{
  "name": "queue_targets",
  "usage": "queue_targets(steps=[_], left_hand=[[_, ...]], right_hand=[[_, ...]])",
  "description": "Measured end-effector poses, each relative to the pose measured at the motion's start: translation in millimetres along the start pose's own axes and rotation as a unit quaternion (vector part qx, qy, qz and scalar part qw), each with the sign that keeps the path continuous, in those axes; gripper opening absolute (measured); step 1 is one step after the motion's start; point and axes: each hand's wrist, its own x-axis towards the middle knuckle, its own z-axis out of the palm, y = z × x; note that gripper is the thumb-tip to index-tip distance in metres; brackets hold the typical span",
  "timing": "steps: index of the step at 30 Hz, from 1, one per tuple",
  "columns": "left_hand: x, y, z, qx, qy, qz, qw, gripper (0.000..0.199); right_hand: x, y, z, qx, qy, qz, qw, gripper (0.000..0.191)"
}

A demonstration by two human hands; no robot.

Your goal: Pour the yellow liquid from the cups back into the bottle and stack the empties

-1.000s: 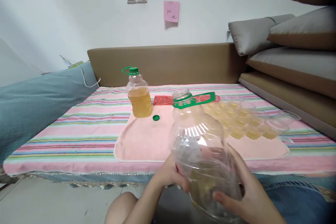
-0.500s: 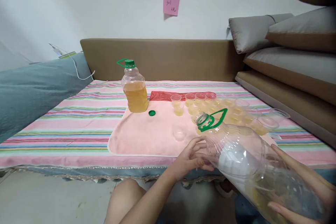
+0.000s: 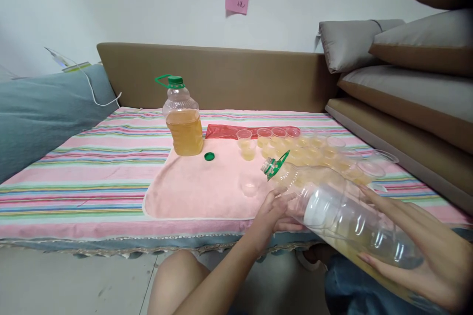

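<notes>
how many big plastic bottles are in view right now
2: the upright bottle beside the loose green cap, and the tilted bottle with the right hand around its lower end.

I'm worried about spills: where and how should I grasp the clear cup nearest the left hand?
Probably grip the cup by its side walls, below the rim, from the left. It appears to stand upright on the pink mat, while the tilted bottle and the left hand crowd its right. Better pinch lightly; its walls look thin.
</notes>
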Motion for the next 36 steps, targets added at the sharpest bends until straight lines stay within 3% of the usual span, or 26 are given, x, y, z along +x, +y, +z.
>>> queue_targets(steps=[3, 13, 22, 36], left_hand=[[0.1, 1.2, 1.8, -0.003, 0.026, -0.020, 0.999, 0.064], [2.4, 3.6, 2.9, 0.001, 0.060, -0.041, 0.997, 0.059], [3.4, 5.2, 5.2, -0.065, 0.053, -0.047, 0.995, 0.063], [4.5, -2.0, 2.1, -0.112, 0.017, -0.012, 0.993, 0.054]], right_hand=[[2.0, 2.3, -1.6, -0.024, -0.048, -0.011, 0.998, 0.094], [10.9, 0.5, -13.3, -0.070, -0.080, -0.021, 0.994, 0.095], [32.7, -9.9, -23.7, -0.069, -0.086, -0.033, 0.993, 0.091], [50.9, -10.6, -33.6, -0.071, -0.102, -0.051, 0.991, 0.091]])
